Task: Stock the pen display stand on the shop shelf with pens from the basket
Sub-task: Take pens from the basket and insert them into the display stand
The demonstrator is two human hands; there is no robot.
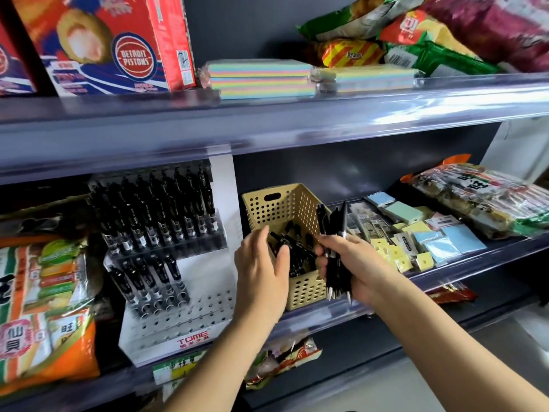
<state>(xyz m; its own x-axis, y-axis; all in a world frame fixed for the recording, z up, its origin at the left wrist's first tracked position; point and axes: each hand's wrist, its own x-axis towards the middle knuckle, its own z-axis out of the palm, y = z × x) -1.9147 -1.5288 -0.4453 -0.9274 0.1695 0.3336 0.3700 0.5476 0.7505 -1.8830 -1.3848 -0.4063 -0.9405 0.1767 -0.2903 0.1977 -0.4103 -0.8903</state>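
Right hand (pixel 358 264): fingers (pixel 320 258) clamped round a bunch of black pens (pixel 337 230), tips pointing down, over the tan basket (pixel 282 208) at its right front corner. Left hand (pixel 261 263): fingers straight and apart, thumb spread, at the loose pens (pixel 298 252) inside the basket; whether it touches them, cannot tell. The basket stands near the shelf (pixel 475 264) front edge, just beside the white pen display stand (pixel 184 322), which is partly filled.
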